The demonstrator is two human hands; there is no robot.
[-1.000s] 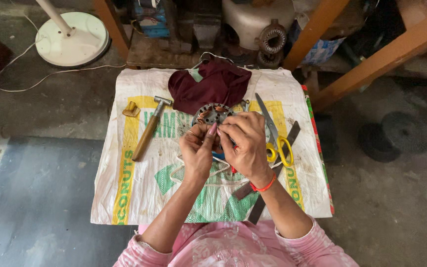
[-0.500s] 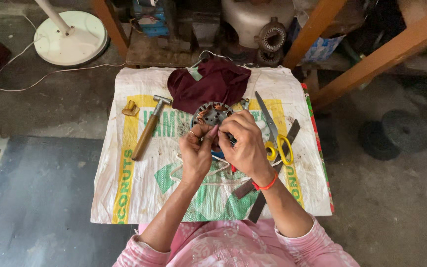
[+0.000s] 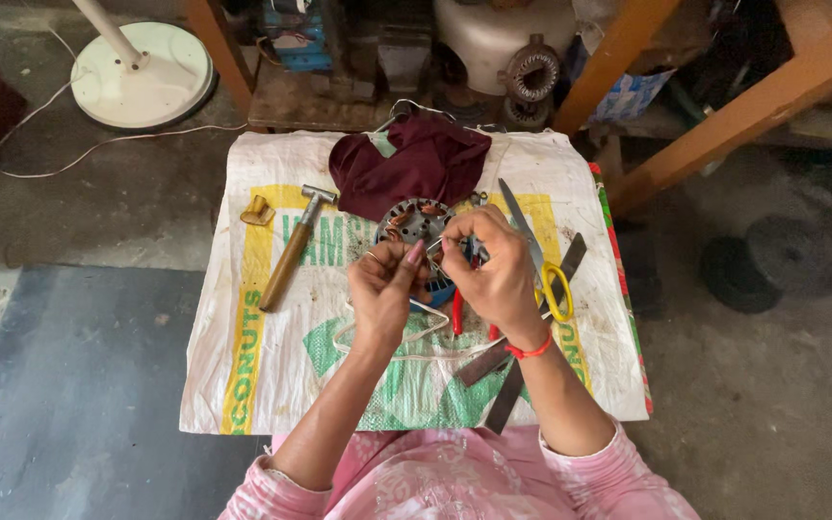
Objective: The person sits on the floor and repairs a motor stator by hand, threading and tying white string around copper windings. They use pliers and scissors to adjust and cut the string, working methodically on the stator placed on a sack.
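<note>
While pinched on thin wire (image 3: 435,247), left hand (image 3: 384,289), right hand (image 3: 498,274), above motor stator (image 3: 414,221)

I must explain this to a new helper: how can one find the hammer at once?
Look at the white sack spread on the floor. The hammer lies on its left part, left of both hands. It alone has a long wooden handle.

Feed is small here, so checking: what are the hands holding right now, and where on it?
Both hands, left hand and right hand, pinch something thin, seemingly a wire, at their fingertips above the round motor stator. The exact grip point is too small to tell.
</note>
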